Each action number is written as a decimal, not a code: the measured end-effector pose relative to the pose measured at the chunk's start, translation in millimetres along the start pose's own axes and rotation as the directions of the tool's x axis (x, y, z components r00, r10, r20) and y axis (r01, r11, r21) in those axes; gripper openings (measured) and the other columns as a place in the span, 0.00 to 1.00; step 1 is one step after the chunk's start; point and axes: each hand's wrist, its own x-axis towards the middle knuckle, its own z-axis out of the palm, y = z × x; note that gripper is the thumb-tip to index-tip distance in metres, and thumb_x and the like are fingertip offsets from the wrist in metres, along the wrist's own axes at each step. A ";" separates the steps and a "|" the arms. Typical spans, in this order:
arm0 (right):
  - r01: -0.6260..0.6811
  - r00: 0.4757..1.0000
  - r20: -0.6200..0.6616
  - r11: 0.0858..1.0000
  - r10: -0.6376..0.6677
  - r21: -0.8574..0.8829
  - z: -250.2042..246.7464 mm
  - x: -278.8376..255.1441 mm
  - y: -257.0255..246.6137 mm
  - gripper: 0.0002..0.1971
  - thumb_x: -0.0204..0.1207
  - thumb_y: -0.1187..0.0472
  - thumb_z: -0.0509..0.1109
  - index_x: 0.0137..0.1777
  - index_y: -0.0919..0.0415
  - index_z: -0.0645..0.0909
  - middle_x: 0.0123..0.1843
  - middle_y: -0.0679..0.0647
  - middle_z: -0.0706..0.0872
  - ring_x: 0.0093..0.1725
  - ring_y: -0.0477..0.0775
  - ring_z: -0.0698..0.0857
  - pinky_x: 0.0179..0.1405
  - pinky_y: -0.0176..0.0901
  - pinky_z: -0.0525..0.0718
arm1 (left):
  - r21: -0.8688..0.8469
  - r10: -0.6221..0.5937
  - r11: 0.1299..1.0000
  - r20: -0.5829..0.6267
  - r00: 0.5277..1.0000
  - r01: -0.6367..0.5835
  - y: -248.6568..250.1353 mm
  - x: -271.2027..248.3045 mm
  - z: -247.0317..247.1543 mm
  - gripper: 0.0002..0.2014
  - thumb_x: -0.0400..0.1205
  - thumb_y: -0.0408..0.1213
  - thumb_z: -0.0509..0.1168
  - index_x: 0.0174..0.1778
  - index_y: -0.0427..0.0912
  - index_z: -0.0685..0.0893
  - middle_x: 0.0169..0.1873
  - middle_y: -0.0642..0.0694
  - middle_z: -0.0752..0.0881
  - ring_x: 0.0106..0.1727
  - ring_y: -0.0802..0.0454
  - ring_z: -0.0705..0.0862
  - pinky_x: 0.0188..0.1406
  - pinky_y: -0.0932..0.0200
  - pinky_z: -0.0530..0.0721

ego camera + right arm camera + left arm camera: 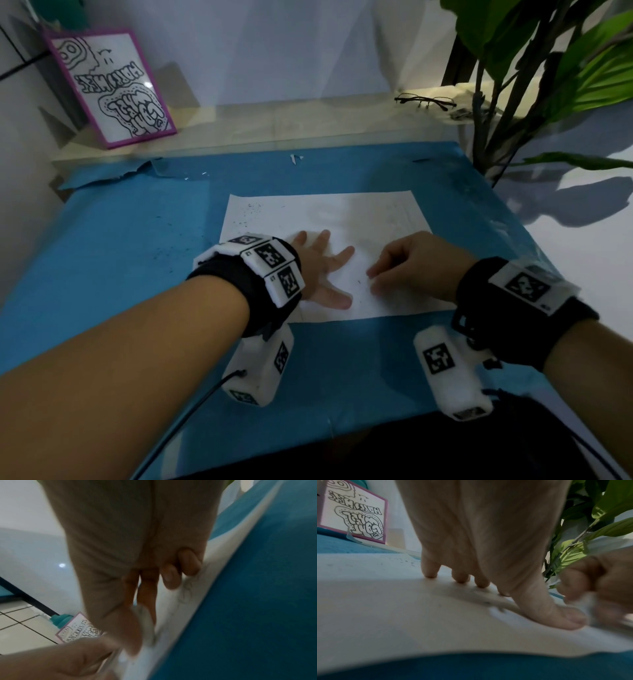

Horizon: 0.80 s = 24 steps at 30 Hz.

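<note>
A white paper sheet [325,216] lies on the blue table cover [130,260]. My left hand [327,269] rests flat on the sheet's near-left part, fingers spread and straight; the left wrist view shows its fingertips [430,573] and thumb pressing the paper [393,608]. My right hand [372,282] sits just right of it with curled fingers, pinching a small white object [144,620], blurred and possibly an eraser, against the paper [187,609]. The same object [589,607] shows beside the left thumb. Faint pencil marks lie on the sheet.
A purple-framed black-and-white drawing [113,89] leans on the back ledge at left. Eyeglasses [424,101] lie on the ledge at right, next to a leafy plant [555,75]. The blue cover is torn at its back-left edge [113,174].
</note>
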 end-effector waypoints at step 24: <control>0.043 0.999 -0.006 0.999 -0.042 0.024 10.8 -4.5 -2.3 0.05 0.60 0.59 0.82 0.33 0.55 0.88 0.42 0.46 0.91 0.49 0.47 0.87 0.56 0.41 0.81 | -0.011 0.000 1.000 -0.001 1.000 0.000 -1.3 2.4 0.4 0.45 0.76 0.70 0.57 0.80 0.66 0.34 0.82 0.49 0.30 0.83 0.37 0.35 0.77 0.32 0.43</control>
